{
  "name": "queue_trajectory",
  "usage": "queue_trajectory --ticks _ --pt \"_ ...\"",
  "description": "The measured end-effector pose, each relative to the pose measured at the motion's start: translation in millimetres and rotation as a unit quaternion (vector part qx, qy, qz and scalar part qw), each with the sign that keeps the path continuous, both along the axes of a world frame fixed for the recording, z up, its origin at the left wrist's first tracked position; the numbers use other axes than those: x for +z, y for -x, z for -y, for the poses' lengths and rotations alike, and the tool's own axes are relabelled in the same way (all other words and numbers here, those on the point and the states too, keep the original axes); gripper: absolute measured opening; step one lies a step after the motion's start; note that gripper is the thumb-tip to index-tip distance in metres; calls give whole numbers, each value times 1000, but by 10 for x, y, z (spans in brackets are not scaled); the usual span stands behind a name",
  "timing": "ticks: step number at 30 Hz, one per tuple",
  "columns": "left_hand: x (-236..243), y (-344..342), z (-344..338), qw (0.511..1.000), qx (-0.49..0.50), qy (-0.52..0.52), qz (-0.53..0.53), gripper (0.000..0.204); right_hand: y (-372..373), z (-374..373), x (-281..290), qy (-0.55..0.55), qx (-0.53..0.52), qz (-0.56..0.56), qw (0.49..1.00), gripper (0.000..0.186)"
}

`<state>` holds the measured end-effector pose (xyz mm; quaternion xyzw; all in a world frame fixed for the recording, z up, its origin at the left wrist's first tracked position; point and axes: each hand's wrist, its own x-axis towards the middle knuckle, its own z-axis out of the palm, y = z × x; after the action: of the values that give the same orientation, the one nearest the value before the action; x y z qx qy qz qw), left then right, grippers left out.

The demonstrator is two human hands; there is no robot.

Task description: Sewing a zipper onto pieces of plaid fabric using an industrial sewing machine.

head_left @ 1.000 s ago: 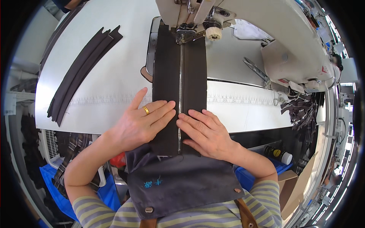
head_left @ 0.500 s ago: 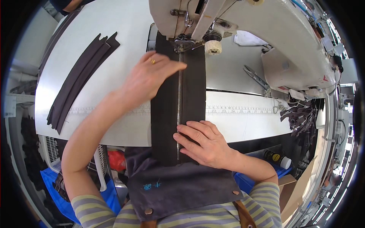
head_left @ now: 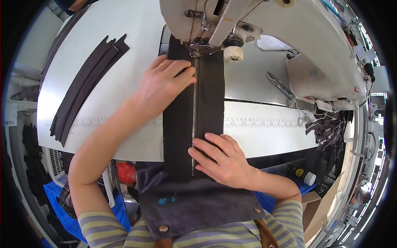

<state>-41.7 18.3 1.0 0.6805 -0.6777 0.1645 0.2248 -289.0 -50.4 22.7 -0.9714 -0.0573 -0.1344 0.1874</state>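
The dark cloth strip (head_left: pixel 213 103) lies beneath the presser foot (head_left: pixel 194 53), its long axis running from there toward the person; a metal zipper (head_left: pixel 194 105) along its middle points the same way. Just on the person's side of the foot, the left hand (head_left: pixel 165 84) curls at the zipper; whether it pinches anything, I cannot tell. Farther from the foot, the right hand (head_left: pixel 224 161) rests flattish, fingers slightly spread, on the strip. Nearer the person than the foot, a printed ruler scale (head_left: pixel 256 122) crosses the table and turquoise characters (head_left: pixel 166 200) mark the apron (head_left: pixel 206 211).
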Motion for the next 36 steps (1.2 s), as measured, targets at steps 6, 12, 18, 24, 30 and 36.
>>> queue_trajectory --ticks 6,12,18,24,30,36 --pt "121 85 -175 994 50 -65 -67 49 8 45 -8 0 39 -3 999 43" --pt "133 1 -131 993 41 -85 -65 51 -80 105 9 -12 34 4 999 46" --pt "39 9 -102 996 46 -56 -45 51 -111 136 1 4 34 6 999 44" --pt "61 140 -144 996 66 -64 -13 51 -118 156 34 18 42 -4 999 47" --pt "54 180 -165 992 73 -103 -25 59 -140 166 10 43 39 16 998 45" --pt "16 169 -150 991 45 -84 -89 60 -287 340 25 68 65 20 995 43"
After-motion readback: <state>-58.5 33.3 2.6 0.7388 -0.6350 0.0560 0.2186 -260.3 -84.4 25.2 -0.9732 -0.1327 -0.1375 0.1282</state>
